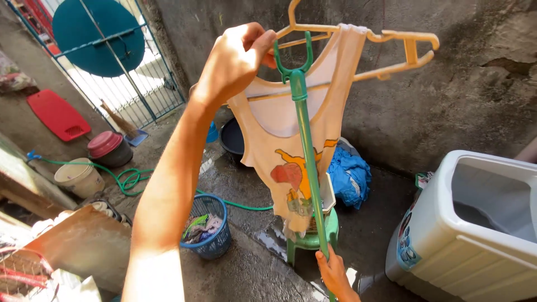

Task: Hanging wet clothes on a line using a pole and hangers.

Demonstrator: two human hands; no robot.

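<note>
My left hand [238, 59] is raised and grips the left end of a pale orange plastic hanger [391, 53]. A cream sleeveless top [291, 151] with a colourful print hangs from it. My right hand [335, 274], low in the view, is closed around a long green pole [307, 162]. The pole stands nearly upright in front of the top. Its forked tip [291, 67] sits just under the hanger's bar, close to my left fingers.
A white washing tub [447, 246] stands at the right. Behind the pole are a green stool [331, 223] and a heap of blue cloth [349, 173]. A blue basket [215, 240] of clothes, a green hose [128, 179], buckets [81, 178] and a metal gate [123, 84] lie left. The concrete floor is wet.
</note>
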